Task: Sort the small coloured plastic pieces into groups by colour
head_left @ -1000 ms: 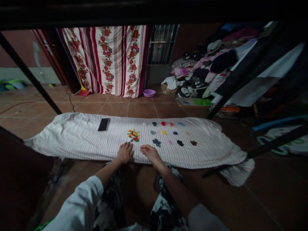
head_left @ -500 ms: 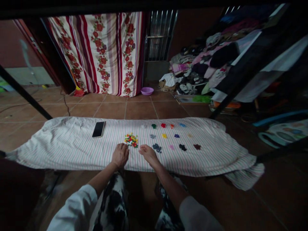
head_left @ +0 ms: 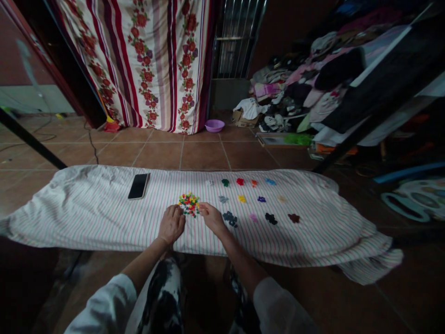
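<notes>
A mixed heap of small red, yellow, green and orange pieces [head_left: 189, 203] lies on the striped cloth [head_left: 104, 218]. At the heap's lower left edge rests my left hand [head_left: 172, 224], fingers curled; whether anything is under them is hidden. My right hand [head_left: 211, 217] touches the right side of the heap, thumb and fingers pinched together on something too small to make out. To the right are single-colour piles, among them dark grey [head_left: 230, 219], black [head_left: 270, 218], brown [head_left: 294, 218], yellow [head_left: 241, 198], red [head_left: 240, 181] and green [head_left: 225, 183].
A phone [head_left: 138, 186] lies on the cloth at the left. Beyond the cloth, a purple basin [head_left: 214, 125] stands on the tiled floor before a flowered curtain [head_left: 153, 69]. Clothes [head_left: 295, 88] are heaped at the back right. Dark bars flank the cloth.
My right hand has moved slightly up, closer to the mixed heap. My left hand stays beside it. The camera view has tilted down and come a little nearer.
</notes>
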A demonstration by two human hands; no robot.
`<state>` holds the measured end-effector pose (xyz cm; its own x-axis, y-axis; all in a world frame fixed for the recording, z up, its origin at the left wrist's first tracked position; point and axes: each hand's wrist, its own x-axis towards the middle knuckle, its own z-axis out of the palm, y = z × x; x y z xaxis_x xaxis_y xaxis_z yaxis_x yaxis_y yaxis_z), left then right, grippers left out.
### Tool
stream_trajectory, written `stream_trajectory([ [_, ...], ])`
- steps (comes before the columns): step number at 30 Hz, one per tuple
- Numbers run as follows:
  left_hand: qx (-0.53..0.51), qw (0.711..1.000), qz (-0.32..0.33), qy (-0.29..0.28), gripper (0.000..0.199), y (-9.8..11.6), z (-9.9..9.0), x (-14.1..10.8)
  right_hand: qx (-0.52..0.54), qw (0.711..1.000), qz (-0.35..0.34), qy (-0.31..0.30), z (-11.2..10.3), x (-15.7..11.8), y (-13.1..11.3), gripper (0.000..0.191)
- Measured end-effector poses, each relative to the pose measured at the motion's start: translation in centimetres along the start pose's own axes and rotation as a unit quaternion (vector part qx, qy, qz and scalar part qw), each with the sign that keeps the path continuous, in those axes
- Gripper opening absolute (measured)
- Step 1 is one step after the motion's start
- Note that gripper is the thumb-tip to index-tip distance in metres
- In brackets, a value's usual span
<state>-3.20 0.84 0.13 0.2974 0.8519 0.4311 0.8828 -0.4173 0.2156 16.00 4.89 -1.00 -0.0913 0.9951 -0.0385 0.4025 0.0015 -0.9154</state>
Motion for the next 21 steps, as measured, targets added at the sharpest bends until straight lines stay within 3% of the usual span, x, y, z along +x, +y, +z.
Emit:
stream_trajectory([
  [3, 0.015, 0.999, -0.033, 0.023, 0.026, 0.1, 0.2, -0.1, -0.048, 0.998, 0.015, 0.027, -0.5, 1.1, 0.4, 0.034],
  [6, 0.017, 0.999, -0.036, 0.01, 0.026, 0.2, 0.5, -0.1, -0.087, 0.995, 0.017, 0.039, -0.3, 2.3, 0.0, 0.035],
  [13, 0.035, 0.999, -0.016, 0.022, 0.032, -0.2, 1.2, -0.4, -0.108, 0.993, -0.044, -0.015, 0.9, 4.1, -0.4, 0.037],
  [17, 0.04, 0.998, -0.038, 0.033, 0.031, -0.1, 1.2, -0.3, -0.104, 0.993, -0.054, -0.002, 0.2, 5.2, 0.1, 0.04],
  [21, 0.036, 0.998, -0.047, 0.03, 0.03, -0.1, 1.2, -0.2, -0.168, 0.984, -0.051, 0.01, 0.1, 6.9, -0.4, 0.042],
])
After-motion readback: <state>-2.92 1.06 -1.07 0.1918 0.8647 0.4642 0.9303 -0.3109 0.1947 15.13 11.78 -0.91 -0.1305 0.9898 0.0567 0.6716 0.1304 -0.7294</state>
